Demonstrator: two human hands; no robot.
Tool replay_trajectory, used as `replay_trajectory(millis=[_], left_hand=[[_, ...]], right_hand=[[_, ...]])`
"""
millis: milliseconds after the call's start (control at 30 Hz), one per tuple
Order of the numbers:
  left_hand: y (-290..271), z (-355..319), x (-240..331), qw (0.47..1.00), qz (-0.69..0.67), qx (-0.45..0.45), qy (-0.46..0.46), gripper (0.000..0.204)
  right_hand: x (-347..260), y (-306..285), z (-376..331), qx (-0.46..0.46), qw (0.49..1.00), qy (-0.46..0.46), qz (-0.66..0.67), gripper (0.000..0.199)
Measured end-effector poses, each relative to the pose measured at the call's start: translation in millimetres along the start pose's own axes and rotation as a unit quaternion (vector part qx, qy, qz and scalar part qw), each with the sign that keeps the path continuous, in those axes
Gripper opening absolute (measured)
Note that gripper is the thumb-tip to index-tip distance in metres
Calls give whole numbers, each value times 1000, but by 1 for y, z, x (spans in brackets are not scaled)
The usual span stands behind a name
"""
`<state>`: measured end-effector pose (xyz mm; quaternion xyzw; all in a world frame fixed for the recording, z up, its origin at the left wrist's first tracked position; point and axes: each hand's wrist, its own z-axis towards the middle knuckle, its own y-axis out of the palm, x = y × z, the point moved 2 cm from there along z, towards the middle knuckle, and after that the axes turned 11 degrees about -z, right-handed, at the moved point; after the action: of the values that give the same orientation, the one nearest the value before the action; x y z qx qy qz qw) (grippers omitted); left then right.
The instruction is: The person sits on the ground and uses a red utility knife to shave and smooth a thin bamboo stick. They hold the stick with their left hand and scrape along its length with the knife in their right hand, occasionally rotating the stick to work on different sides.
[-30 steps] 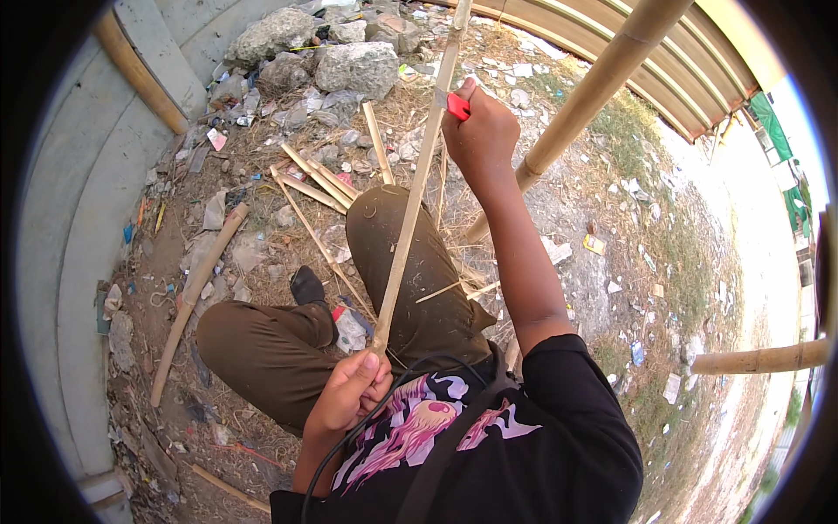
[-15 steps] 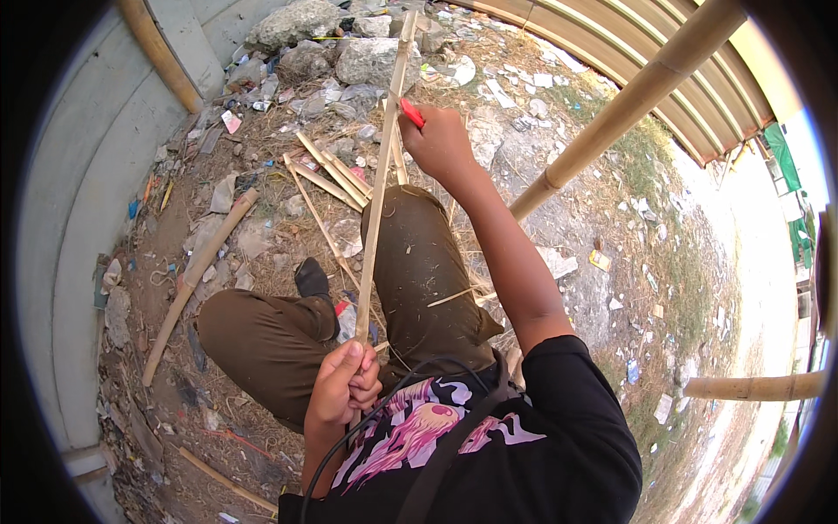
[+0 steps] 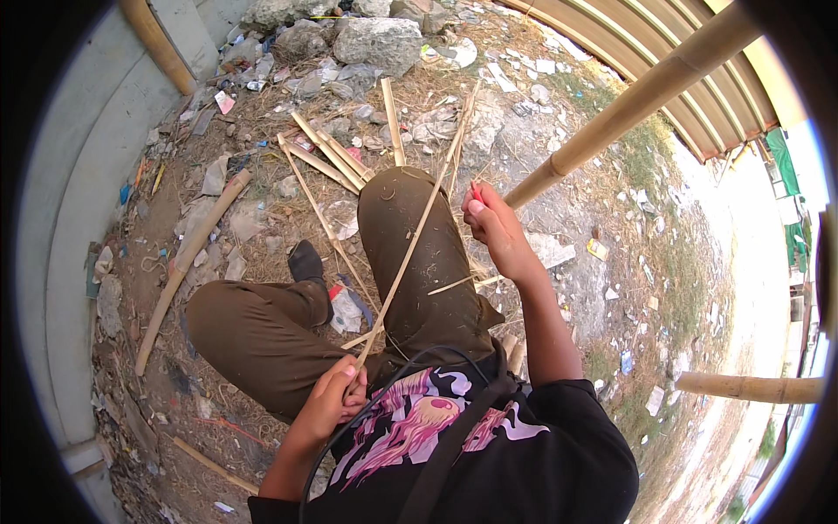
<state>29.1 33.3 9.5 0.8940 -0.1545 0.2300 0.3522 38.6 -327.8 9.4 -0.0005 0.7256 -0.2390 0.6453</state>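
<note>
I sit on the ground with legs folded, in olive trousers and a black shirt with a pink print. My left hand (image 3: 330, 400) grips the near end of a long thin bamboo strip (image 3: 417, 229) that runs up across my right knee. Beside that knee, my right hand (image 3: 494, 229) is closed on a small red-handled tool (image 3: 476, 194), close to the strip's right side. Whether the tool touches the strip I cannot tell. Thin shavings lie on my thigh.
Split bamboo slats (image 3: 327, 155) lie ahead of my knees among litter and rocks (image 3: 371, 39). A thick bamboo pole (image 3: 637, 105) slants up to the right, another (image 3: 751, 387) lies at right. A bamboo stick (image 3: 188, 266) and a grey wall (image 3: 74, 210) are on the left.
My right hand has come back along the strip from far out toward my knee. The strip now lies lower across my leg. My left hand has held its grip.
</note>
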Motion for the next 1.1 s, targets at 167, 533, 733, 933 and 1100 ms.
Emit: replay_trajectory(millis=[167, 533, 733, 933, 1100], left_hand=[[3, 2, -15, 966, 216, 81, 112, 35], [19, -36, 3, 833, 484, 237, 121, 35], [7, -74, 20, 726, 612, 282, 138, 33], [-8, -83, 19, 689, 644, 273, 191, 28], [-20, -76, 15, 652, 682, 262, 202, 27]], right_hand=[[2, -1, -6, 87, 996, -6, -4, 44], [2, 6, 34, 48, 997, -48, -23, 47], [0, 14, 47, 79, 982, -104, -138, 46], [-22, 28, 39, 101, 961, -34, -257, 47], [-29, 33, 39, 97, 961, -45, -253, 48]])
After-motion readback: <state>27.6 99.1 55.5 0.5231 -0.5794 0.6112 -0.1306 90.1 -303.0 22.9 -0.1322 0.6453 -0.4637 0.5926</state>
